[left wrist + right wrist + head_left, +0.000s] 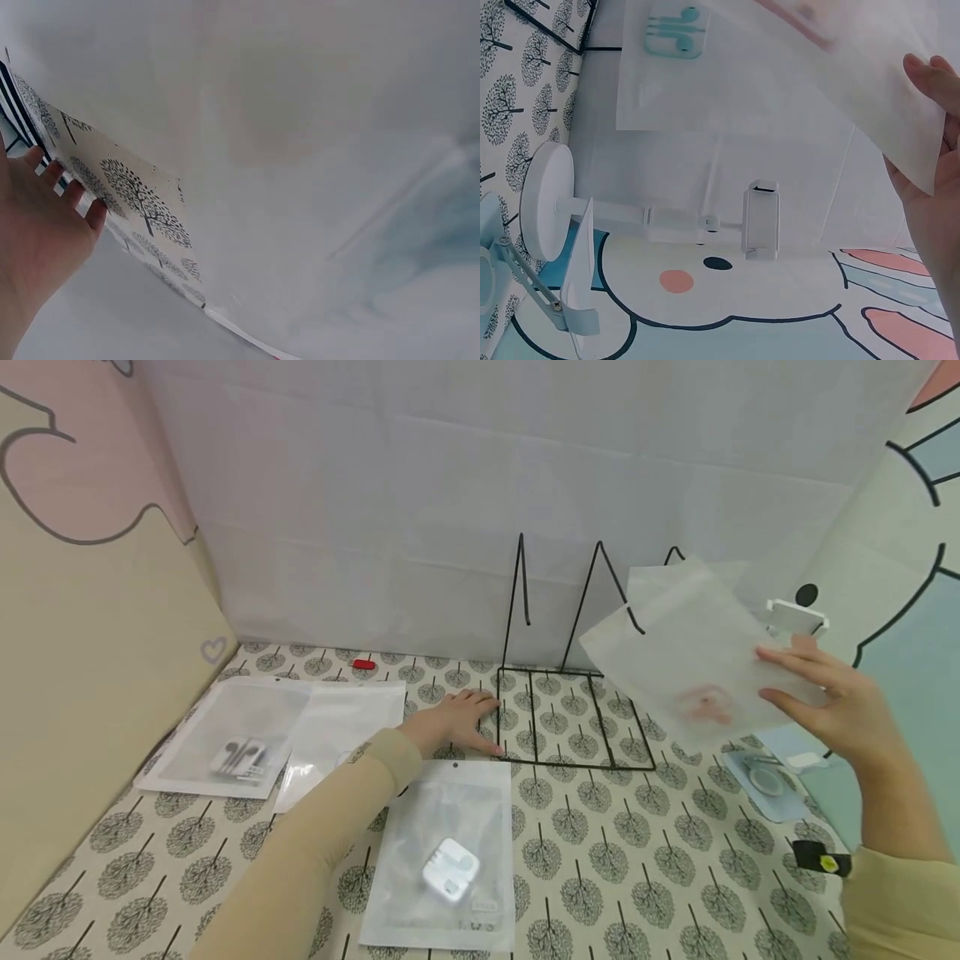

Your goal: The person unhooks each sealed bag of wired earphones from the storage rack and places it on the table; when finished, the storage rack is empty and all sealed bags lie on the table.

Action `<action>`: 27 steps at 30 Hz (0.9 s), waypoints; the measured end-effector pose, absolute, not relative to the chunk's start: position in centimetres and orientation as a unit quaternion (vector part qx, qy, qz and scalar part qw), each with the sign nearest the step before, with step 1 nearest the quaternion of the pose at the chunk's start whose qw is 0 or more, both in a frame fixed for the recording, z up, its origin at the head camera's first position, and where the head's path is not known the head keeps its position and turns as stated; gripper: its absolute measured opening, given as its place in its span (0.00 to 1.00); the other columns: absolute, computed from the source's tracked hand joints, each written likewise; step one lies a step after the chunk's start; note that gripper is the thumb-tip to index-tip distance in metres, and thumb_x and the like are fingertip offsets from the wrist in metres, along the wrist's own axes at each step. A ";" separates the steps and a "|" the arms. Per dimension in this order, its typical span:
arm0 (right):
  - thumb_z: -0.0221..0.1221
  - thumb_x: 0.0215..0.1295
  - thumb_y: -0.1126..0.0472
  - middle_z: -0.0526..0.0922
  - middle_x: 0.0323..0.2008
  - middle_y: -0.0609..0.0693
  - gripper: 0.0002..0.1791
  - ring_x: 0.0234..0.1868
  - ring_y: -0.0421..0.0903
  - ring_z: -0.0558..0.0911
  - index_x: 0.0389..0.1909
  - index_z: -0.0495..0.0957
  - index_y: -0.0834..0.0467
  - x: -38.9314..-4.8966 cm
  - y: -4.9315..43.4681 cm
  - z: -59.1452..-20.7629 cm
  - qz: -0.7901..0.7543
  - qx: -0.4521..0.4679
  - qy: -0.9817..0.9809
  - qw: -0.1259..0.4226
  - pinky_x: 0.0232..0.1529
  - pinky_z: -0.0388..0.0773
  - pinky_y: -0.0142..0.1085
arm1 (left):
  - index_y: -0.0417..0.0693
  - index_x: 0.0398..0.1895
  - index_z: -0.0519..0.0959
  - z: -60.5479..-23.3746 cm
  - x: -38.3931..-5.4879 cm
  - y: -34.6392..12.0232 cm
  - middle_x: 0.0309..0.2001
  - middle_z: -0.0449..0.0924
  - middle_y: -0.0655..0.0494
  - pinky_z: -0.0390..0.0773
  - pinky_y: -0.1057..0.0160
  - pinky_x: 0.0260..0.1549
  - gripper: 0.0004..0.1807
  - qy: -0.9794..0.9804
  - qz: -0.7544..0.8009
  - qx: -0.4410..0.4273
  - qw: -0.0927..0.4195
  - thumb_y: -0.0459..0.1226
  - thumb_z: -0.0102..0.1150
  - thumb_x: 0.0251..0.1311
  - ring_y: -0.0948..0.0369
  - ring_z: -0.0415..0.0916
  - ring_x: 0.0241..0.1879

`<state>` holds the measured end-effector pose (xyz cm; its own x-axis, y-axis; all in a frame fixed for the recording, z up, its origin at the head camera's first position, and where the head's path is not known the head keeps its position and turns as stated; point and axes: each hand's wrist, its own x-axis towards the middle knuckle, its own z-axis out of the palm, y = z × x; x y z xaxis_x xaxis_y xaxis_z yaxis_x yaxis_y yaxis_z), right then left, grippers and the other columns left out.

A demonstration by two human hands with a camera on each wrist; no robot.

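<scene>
My right hand (847, 702) pinches one corner of a frosted plastic bag (675, 652), held tilted in the air at the right of the wire rack. Through that bag shows a blurred pinkish item (705, 703). Behind it another frosted bag (667, 97), holding teal earphones (679, 34), stands upright by the rack's right end. The black wire rack (581, 766) rests on the table with its tall dividers pointing up. My left hand (457, 722), fingers spread, touches the left side of its base.
Two frosted bags lie on the left, one with earphones (240, 758). A bag with a white charger (452, 870) lies in front. A red item (363, 664) sits near the back wall. On the right are a white phone stand (547, 202) and a light-blue folding stand (765, 785).
</scene>
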<state>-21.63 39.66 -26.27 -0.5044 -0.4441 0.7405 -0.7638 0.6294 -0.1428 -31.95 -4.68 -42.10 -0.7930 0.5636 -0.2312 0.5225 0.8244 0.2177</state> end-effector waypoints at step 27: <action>0.65 0.40 0.85 0.78 0.49 0.30 0.31 0.41 0.23 0.76 0.51 0.79 0.66 -19.0 41.4 -24.7 0.229 0.330 -0.873 0.276 0.41 0.70 0.11 | 0.56 0.75 0.46 -41.8 -31.7 -4.8 0.76 0.41 0.52 0.43 0.40 0.69 0.56 0.943 0.077 0.291 0.141 0.71 0.51 0.48 0.47 0.37 0.74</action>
